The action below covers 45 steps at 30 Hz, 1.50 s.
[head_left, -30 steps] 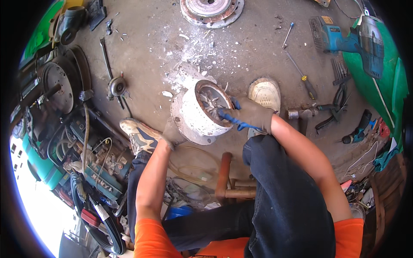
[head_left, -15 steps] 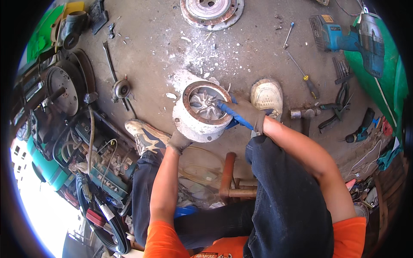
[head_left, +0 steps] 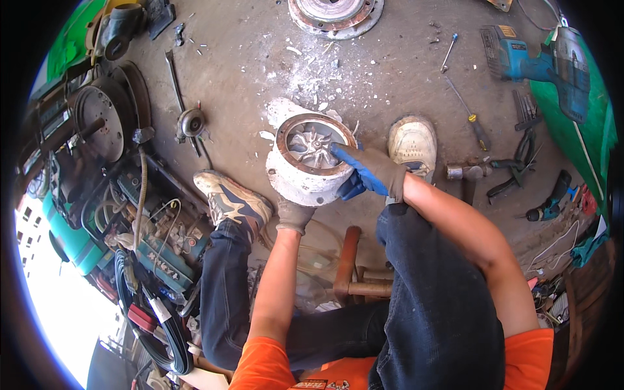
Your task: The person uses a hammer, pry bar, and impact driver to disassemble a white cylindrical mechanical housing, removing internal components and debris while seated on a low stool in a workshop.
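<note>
A white, scuffed metal housing (head_left: 305,182) with a rusty flanged rim is held tilted toward me, showing a grey bladed impeller (head_left: 311,147) inside. My left hand (head_left: 294,212) in a grey glove supports it from below, its fingers hidden behind the housing. My right hand (head_left: 368,171), in a grey and blue glove, grips the right side, with one finger over the rim beside the impeller.
A round flanged plate (head_left: 335,29) lies beyond white flakes. At right are a power tool (head_left: 533,68), screwdriver (head_left: 476,130), hammer (head_left: 468,172), pliers and drill (head_left: 549,201). At left are a wrench, a small round part (head_left: 192,122) and cluttered machinery (head_left: 104,120). My shoes flank the housing.
The housing has turned so its open face now points more upward and toward me. My left hand has moved right, beneath it; my right hand has stayed at the rim.
</note>
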### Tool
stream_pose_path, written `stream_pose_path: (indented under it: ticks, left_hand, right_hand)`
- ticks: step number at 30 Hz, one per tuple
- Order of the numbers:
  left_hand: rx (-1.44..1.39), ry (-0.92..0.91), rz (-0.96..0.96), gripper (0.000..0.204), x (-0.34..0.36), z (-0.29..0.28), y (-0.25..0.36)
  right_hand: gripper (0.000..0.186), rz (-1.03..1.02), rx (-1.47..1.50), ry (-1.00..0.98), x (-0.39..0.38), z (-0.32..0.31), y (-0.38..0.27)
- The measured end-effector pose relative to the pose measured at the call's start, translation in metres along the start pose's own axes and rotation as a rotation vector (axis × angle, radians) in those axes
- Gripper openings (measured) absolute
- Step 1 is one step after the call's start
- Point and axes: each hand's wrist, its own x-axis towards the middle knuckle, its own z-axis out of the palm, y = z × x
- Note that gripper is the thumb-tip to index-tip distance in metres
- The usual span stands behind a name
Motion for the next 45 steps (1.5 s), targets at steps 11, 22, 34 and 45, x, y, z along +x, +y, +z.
stream_pose_path:
  ticks: [11,22,34,45]
  left_hand:
    - [-0.389,-0.522,-0.477,0.045,0.019,-0.159,0.096]
    - [-0.522,-0.543,-0.566,0.072,-0.005,-0.134,0.085]
    - [-0.383,-0.346,-0.115,0.055,-0.055,0.011,-0.025]
    - [-0.660,-0.200,-0.064,0.055,-0.056,0.033,-0.042]
  right_hand:
    - [0.058,-0.077,0.192,-0.271,-0.013,-0.016,-0.001]
    - [0.073,0.128,0.092,-0.003,0.010,-0.018,0.034]
    - [0.063,0.227,0.003,-0.105,0.014,-0.013,0.037]
    - [0.061,0.242,-0.139,0.005,0.008,0.001,0.020]
